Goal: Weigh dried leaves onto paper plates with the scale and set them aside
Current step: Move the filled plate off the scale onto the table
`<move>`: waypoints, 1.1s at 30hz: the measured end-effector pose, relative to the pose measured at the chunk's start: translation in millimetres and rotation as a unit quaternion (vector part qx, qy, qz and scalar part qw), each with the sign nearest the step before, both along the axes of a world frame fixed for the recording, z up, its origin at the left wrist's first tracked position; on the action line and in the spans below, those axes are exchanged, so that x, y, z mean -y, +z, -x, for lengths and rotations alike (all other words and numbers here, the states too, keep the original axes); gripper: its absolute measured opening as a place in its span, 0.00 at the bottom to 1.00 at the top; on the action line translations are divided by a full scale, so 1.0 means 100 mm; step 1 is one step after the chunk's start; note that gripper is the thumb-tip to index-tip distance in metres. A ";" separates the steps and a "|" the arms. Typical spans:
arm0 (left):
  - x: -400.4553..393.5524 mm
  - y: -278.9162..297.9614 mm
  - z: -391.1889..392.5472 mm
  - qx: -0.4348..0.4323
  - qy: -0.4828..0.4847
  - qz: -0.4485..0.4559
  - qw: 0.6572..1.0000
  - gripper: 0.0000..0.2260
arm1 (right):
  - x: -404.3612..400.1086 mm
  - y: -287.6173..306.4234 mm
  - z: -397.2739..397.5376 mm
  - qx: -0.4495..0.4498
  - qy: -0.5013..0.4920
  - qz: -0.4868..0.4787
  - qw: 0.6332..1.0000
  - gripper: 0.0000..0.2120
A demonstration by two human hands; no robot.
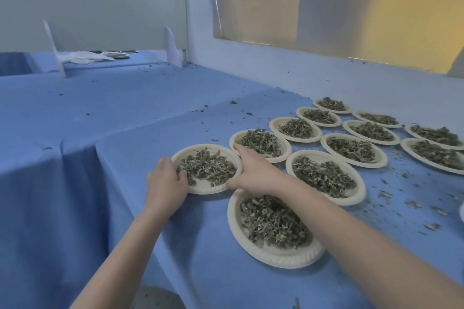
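I was setting a filled paper plate (200, 189) aside on the worktop (125, 113), at the left end of the rows. My left hand (167, 183) had its grip on the near rim; my right hand (253, 170), fingers straight, steadied the far side. Next, I judged, both let go.

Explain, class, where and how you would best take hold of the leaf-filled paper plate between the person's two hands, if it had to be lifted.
Probably grip the paper plate by its raised rim, at opposite edges, coming in low from left and right as the left hand and right hand sit now. The shallow dish holds loose dried leaves, so keep it level.
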State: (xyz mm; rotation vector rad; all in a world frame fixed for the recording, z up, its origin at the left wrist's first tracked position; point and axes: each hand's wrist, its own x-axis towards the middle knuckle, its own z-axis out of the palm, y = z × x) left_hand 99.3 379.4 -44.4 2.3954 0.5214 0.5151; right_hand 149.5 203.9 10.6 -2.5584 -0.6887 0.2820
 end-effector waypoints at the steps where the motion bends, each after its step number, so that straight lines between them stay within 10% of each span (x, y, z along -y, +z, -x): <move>1: 0.02 0.03 0.01 -0.001 0.008 -0.015 1.000 0.05 | 0.01 0.03 0.02 0.004 0.001 -0.009 1.000 0.44; 6: 0.37 0.38 0.07 0.056 -0.039 -0.029 0.997 0.21 | 0.10 0.27 0.14 0.017 -0.001 -0.063 0.998 0.41; 20: 3.05 1.37 -0.05 0.159 -0.342 0.036 0.925 0.17 | 2.47 1.23 0.61 0.165 -0.169 -0.048 0.971 0.35; 33: 4.88 1.40 -0.40 -0.061 -0.413 -0.062 0.907 0.24 | 4.64 0.97 0.90 0.103 -0.432 0.054 0.894 0.21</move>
